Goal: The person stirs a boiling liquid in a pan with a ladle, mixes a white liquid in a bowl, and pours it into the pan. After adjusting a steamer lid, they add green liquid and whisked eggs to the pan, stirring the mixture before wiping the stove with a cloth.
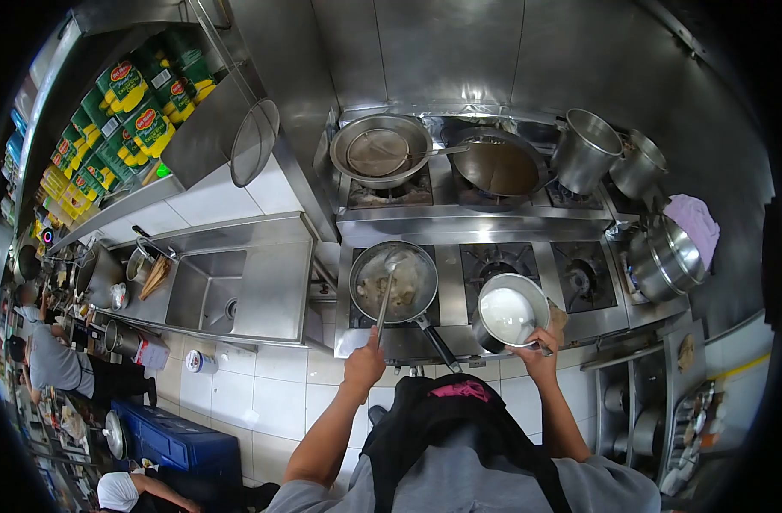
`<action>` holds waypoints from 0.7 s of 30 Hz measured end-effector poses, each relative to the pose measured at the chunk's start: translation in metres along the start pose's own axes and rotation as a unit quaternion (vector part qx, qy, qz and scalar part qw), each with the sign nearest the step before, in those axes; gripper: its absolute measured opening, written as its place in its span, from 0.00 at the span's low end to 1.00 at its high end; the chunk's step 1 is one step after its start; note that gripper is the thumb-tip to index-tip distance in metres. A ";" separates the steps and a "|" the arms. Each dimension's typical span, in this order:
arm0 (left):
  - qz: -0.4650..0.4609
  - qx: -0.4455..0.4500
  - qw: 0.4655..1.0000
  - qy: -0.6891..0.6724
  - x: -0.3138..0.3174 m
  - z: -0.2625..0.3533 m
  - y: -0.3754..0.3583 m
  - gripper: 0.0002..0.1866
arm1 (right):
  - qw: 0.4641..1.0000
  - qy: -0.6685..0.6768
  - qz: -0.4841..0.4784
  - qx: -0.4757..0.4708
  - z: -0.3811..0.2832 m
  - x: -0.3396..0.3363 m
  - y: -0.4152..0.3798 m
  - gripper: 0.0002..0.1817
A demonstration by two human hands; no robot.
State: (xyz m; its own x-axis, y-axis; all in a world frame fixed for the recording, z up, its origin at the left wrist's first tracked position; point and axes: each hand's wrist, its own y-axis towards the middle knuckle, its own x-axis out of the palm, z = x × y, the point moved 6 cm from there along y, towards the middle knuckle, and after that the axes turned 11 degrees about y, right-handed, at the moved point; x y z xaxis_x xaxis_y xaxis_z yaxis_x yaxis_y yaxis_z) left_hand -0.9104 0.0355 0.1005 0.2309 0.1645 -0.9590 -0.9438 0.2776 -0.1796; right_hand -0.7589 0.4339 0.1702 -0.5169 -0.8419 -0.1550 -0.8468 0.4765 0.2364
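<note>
My left hand (365,366) is closed round the handle of a metal ladle (386,299), whose bowl end rests in a frying pan (394,282) on the front left burner. Pale liquid with lumps lies in the pan, and its black handle points toward me. To the right, my right hand (538,349) grips the handle of a metal pot (511,313) holding white liquid. The pot is near the front edge of the stove, beside the middle front burner. A tan cloth (558,321) shows next to my right hand.
Behind stand a wide pan with a strainer (379,152), a wok of brown liquid (498,167) and tall pots (586,150). A steamer pot (667,259) is at right. Left are a sink (207,291), shelved cans (121,128) and two people (57,359) farther off.
</note>
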 end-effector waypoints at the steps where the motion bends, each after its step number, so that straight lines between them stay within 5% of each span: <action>1: -0.027 0.006 0.999 0.037 -0.005 0.005 -0.006 0.34 | 1.000 0.000 0.000 0.000 0.002 0.001 -0.001 0.23; 8: -0.047 0.035 0.993 0.101 -0.003 -0.029 -0.069 0.35 | 0.996 0.002 -0.024 -0.084 -0.024 0.020 0.001 0.23; 14: -0.026 -0.018 0.999 0.029 -0.040 -0.083 -0.094 0.31 | 0.994 0.001 -0.025 -0.107 -0.030 0.022 0.002 0.23; 21: -0.009 0.030 0.991 -0.134 -0.026 -0.087 -0.112 0.33 | 0.995 -0.015 -0.020 -0.096 -0.037 0.023 0.003 0.24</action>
State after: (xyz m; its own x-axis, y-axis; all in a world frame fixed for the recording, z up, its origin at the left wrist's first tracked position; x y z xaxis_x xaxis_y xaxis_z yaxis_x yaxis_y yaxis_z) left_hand -0.8310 -0.0823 0.1265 0.3090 0.4023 -0.8618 -0.9254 0.3364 -0.1748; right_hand -0.7686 0.4068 0.2027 -0.4900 -0.8493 -0.1962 -0.8283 0.3836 0.4084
